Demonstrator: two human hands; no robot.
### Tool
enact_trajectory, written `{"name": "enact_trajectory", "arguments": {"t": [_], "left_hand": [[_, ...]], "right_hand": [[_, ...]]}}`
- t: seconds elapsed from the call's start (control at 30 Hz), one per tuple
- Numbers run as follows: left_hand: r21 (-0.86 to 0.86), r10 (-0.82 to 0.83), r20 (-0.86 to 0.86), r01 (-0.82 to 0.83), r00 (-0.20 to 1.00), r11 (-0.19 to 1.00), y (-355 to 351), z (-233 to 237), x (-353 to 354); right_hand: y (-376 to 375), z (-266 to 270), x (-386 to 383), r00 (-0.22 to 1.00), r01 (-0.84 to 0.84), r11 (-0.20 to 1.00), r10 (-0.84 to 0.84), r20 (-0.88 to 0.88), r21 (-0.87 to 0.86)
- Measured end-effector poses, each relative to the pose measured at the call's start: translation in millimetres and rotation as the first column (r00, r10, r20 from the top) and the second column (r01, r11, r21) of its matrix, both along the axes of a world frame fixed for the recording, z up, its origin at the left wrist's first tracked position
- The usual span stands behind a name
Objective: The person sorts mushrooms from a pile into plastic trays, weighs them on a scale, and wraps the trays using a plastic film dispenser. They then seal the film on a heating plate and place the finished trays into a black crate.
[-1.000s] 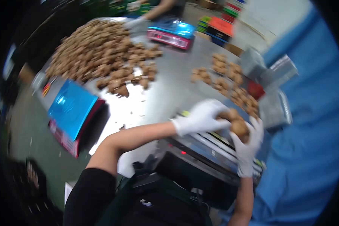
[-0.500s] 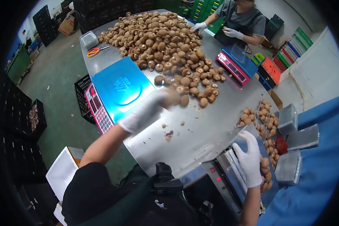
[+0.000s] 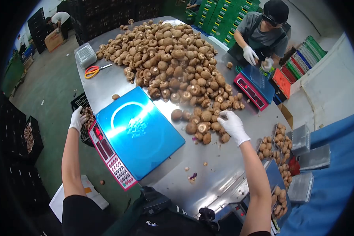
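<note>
Head view: white-gloved right hand [image 3: 232, 125] touches round-capped mushrooms [image 3: 206, 115].

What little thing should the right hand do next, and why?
Perhaps gently close the right hand around one of the nearest mushrooms, because it is right by them at the near edge of the big pile.

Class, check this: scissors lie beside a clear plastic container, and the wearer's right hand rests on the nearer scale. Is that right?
No: the head view shows the right hand at the mushrooms, not on the nearer scale. The scissors are placed correctly.
</note>
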State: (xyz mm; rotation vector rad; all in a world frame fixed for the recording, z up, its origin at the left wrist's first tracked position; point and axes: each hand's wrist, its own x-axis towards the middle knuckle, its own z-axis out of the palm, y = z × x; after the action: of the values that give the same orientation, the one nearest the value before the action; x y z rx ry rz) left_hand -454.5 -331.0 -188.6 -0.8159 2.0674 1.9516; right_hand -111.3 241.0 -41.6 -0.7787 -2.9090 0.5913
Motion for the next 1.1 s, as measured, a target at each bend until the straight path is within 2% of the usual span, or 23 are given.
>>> {"name": "enact_trajectory", "arguments": {"t": [0.07,0.1,0.17,0.2,0.27,0.33,0.4,0.43,0.47,0.53,0.57,0.6,0.7,0.73,0.77,0.8,0.83,0.87,0.93,0.97,1.0,1.07,1.1], "left_hand": [[0.041,-0.11,0.008,0.11,0.994,0.993,4.5,-0.7,9.2],[0.063,-0.12,0.013,0.119,0.993,0.991,5.7,0.7,13.6],[0.04,-0.115,-0.005,0.115,0.993,0.993,-6.6,-9.4,14.6],[0.013,-0.116,-0.02,0.117,0.993,0.993,-15.5,-15.3,14.9],[-0.003,-0.124,-0.005,0.123,0.992,0.992,-41.7,-27.8,15.6],[-0.022,-0.134,0.014,0.135,0.991,0.991,-59.2,-32.1,22.5],[-0.068,-0.107,0.053,0.111,0.993,0.991,-68.6,-33.5,31.2],[-0.068,-0.104,0.051,0.108,0.993,0.992,-71.4,-40.2,32.1],[-0.085,-0.082,0.059,0.086,0.995,0.993,-74.5,-46.6,32.4],[-0.11,-0.053,0.068,0.061,0.996,0.992,-68.8,-50.3,33.1],[-0.089,-0.074,0.075,0.081,0.994,0.993,-62.7,-54.1,31.1],[-0.069,-0.098,0.083,0.104,0.992,0.992,-52.9,-51.5,30.8],[-0.094,-0.136,0.026,0.138,0.99,0.986,-17.1,-32.7,33.0],[-0.09,-0.167,-0.019,0.164,0.986,0.982,-1.9,-21.4,34.5],[-0.084,-0.13,-0.038,0.126,0.991,0.988,13.3,-9.5,37.1],[-0.08,-0.133,-0.039,0.129,0.99,0.988,22.3,-3.7,36.0],[-0.068,-0.156,-0.069,0.151,0.985,0.986,28.3,1.2,34.2],[-0.059,-0.18,-0.097,0.175,0.979,0.983,34.6,7.3,33.8],[-0.057,-0.183,-0.131,0.177,0.974,0.983,44.8,16.6,33.9],[-0.072,-0.199,-0.146,0.19,0.969,0.979,41.5,11.0,28.7],[-0.086,-0.212,-0.16,0.2,0.964,0.976,40.4,8.8,25.6],[-0.048,-0.215,-0.219,0.21,0.952,0.977,37.4,2.8,22.9],[-0.052,-0.176,-0.249,0.168,0.952,0.984,46.3,14.8,29.0]], "right_hand": [[17.6,-14.7,-28.1,0.986,-0.021,0.999,0.029,-0.165,0.05],[22.6,-17.6,-43.5,0.986,-0.025,0.998,0.034,-0.166,0.053],[29.1,-21.4,-78.4,0.957,0.049,0.997,-0.031,-0.288,0.056],[34.8,-26.5,-95.3,0.956,0.044,0.997,-0.026,-0.291,0.056],[44.5,-39.5,-127.0,0.914,0.004,0.994,0.04,-0.404,0.106],[46.1,-42.0,-150.2,0.929,0.028,0.997,0.001,-0.371,0.073],[53.4,-50.7,-168.6,0.878,0.1,0.982,-0.012,-0.479,0.159],[54.3,-51.9,-178.0,0.821,0.089,0.962,0.074,-0.566,0.256],[57.1,-50.7,-184.5,0.82,0.086,0.963,0.078,-0.568,0.256],[52.3,-37.2,-191.1,0.914,-0.056,0.984,0.12,-0.388,0.171],[57.9,-40.8,-195.4,0.92,-0.07,0.986,0.122,-0.371,0.153],[54.4,-33.4,-193.9,0.928,-0.021,0.997,0.05,-0.369,0.081],[75.6,-58.8,-186.9,0.821,-0.08,0.973,-0.06,-0.568,-0.218],[69.6,-49.4,-178.0,0.822,-0.076,0.975,-0.058,-0.566,-0.211],[62.1,-40.7,-165.1,0.837,-0.087,0.876,-0.193,-0.511,-0.474],[54.0,-31.9,-153.6,0.852,-0.091,0.707,-0.309,-0.423,-0.701],[53.2,-28.6,-144.8,0.866,-0.069,0.63,-0.347,-0.36,-0.774],[55.2,-28.9,-138.5,0.864,-0.065,0.63,-0.352,-0.36,-0.774],[56.6,-27.9,-125.6,0.884,-0.183,0.259,-0.38,-0.274,-0.948],[55.4,-29.0,-119.4,0.881,-0.228,0.185,-0.38,-0.284,-0.956],[49.1,-24.7,-114.0,0.879,-0.225,0.188,-0.385,-0.283,-0.956],[35.8,-16.1,-105.4,0.864,-0.291,-0.002,-0.43,-0.262,-0.957],[30.4,-12.1,-102.7,0.865,-0.267,-0.039,-0.451,-0.221,-0.963]]}}
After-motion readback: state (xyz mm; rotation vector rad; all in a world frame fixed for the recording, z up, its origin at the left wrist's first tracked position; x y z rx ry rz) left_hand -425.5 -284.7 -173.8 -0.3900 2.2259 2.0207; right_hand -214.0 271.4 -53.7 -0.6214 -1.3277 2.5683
